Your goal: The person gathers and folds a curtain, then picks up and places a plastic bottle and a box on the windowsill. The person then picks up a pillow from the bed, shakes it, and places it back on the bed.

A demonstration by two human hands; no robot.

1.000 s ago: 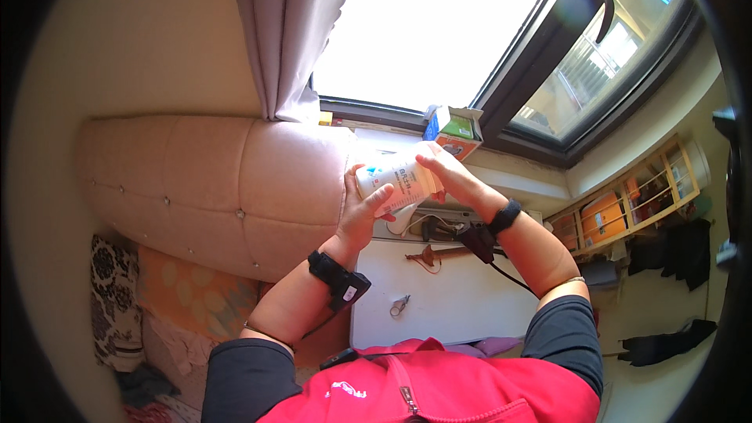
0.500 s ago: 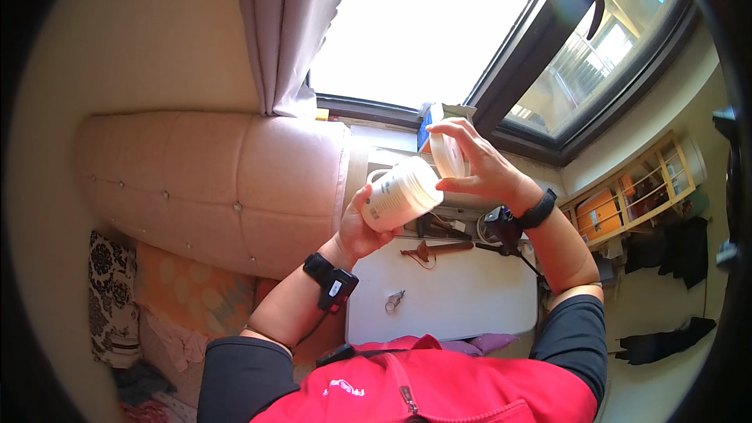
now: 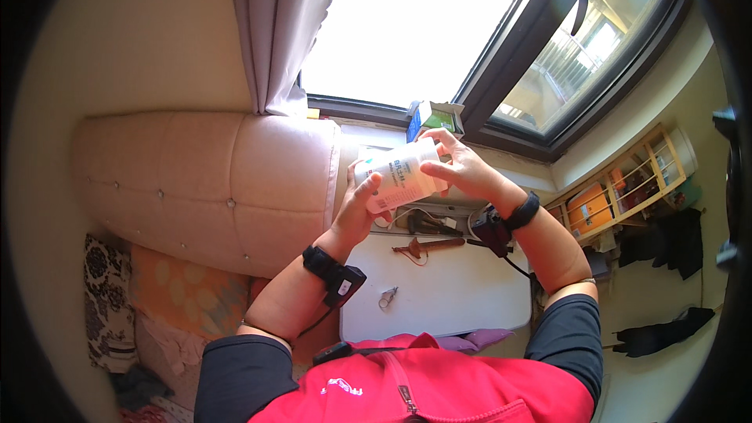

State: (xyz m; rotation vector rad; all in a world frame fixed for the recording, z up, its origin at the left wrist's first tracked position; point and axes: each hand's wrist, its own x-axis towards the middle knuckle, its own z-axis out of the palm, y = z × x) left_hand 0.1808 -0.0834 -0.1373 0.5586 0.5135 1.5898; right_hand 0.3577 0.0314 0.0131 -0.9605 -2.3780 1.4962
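A white plastic jar with a printed label lies tilted in the air above the far edge of the white table. My left hand is wrapped round its base end. At the jar's mouth end, my right hand closes its fingers round the white screw lid, which now sits against the jar's opening. My fingers partly hide the lid, so how tightly it sits I cannot tell.
On the white table lie a small metal keyring and a brown stick-like object. A blue and green box stands on the window sill. The pink padded headboard is to the left, a wooden rack to the right.
My right hand has brought the lid from just off the jar onto its mouth. The jar has turned, so its label faces up more and it lies nearer level.
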